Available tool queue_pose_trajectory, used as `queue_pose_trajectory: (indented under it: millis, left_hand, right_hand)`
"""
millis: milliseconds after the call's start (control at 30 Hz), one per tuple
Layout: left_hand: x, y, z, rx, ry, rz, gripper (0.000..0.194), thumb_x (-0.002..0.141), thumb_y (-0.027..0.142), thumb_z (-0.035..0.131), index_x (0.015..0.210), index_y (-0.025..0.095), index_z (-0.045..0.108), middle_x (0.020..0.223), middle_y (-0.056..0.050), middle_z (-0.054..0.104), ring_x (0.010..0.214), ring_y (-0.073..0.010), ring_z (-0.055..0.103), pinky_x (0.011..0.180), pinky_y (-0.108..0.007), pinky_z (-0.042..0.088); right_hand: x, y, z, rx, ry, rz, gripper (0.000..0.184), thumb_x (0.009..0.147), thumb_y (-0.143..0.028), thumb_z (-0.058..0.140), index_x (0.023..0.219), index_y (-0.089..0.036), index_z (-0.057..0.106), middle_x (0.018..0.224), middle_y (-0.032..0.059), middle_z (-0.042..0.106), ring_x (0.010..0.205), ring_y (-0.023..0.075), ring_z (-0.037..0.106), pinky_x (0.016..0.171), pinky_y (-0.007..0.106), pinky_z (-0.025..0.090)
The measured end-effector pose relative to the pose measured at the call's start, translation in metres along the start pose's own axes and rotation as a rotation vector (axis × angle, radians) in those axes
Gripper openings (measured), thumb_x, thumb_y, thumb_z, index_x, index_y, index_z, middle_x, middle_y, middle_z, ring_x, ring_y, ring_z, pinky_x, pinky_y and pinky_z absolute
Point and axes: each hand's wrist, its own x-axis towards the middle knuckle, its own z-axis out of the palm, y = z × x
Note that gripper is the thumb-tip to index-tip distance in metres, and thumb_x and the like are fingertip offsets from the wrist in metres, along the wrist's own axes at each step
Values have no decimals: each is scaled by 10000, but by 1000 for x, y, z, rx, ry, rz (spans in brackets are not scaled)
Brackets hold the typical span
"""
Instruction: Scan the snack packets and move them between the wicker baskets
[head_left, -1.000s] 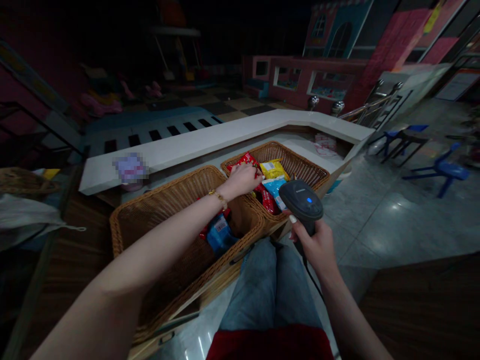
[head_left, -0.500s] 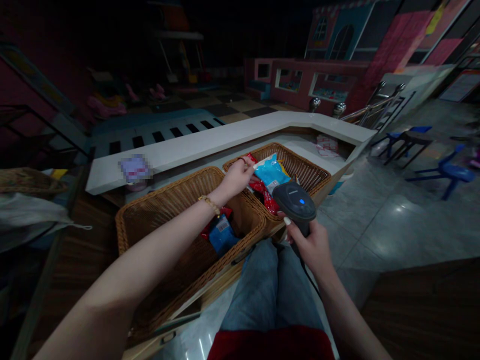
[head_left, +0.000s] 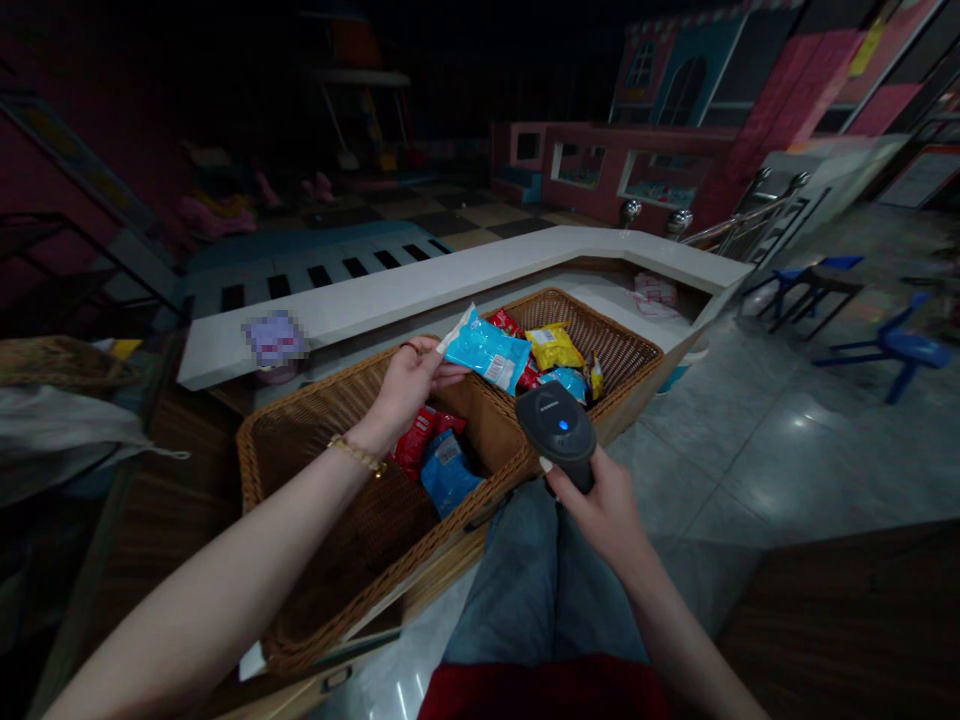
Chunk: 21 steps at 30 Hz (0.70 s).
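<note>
The left hand (head_left: pixel 412 385) pinches the bag (head_left: pixel 487 350) by its corner, above the baskets' meeting rims; the right hand (head_left: pixel 604 495) is closed around the scanner (head_left: pixel 556 425); keep the barcode flat, facing the scanner.

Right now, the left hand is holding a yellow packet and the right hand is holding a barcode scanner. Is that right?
Not quite. The left hand is holding a light blue packet, not a yellow one, as the head view shows. The right hand is holding a barcode scanner.
</note>
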Motion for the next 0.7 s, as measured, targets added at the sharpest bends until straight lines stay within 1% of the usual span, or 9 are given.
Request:
queue_pose_trajectory:
  millis: [100, 233, 400, 500, 700]
  left_hand:
    - [3, -3, -1, -9, -17, 9, 100, 1025, 164, 527, 946, 187, 470, 811, -29, 760, 756, -154, 789, 812, -301, 647]
    - [5, -6, -5, -8, -50, 8, 114, 1010, 200, 574, 959, 190, 473, 832, -28, 763, 759, -156, 788, 781, -286, 651]
    - [4, -8, -7, 4, -59, 29, 95, 1013, 205, 554, 949, 187, 486, 860, -42, 764, 777, -158, 788, 792, -293, 652]
    - [4, -8, -7, 7, -53, 36, 101, 1009, 212, 562, 943, 186, 490, 849, -42, 758, 771, -159, 785, 768, -287, 653]
    - [4, -10, -6, 13, -35, 36, 68, 1014, 178, 511, 948, 188, 500, 842, -38, 746, 741, -154, 777, 729, -279, 654]
  right_hand:
    - [1, -6, 3, 1, -25, -32, 130, 857, -292, 585, 946, -212, 637, 784, 32, 731, 710, 226, 702, 663, 288, 519]
    - [2, -10, 6, -21, -50, -45, 113, 876, -298, 576, 932, -212, 624, 800, 43, 727, 732, 232, 705, 673, 293, 519]
    - [2, -11, 10, -22, -62, -52, 103, 880, -288, 575, 942, -219, 619, 829, 52, 734, 770, 239, 718, 686, 292, 524]
    - [2, -12, 10, -18, -69, -54, 94, 881, -290, 575, 930, -221, 617, 815, 49, 730, 753, 236, 716, 668, 287, 522]
    - [3, -15, 9, -6, -67, -59, 105, 885, -290, 570, 940, -217, 623, 797, 43, 718, 730, 231, 701, 670, 293, 522]
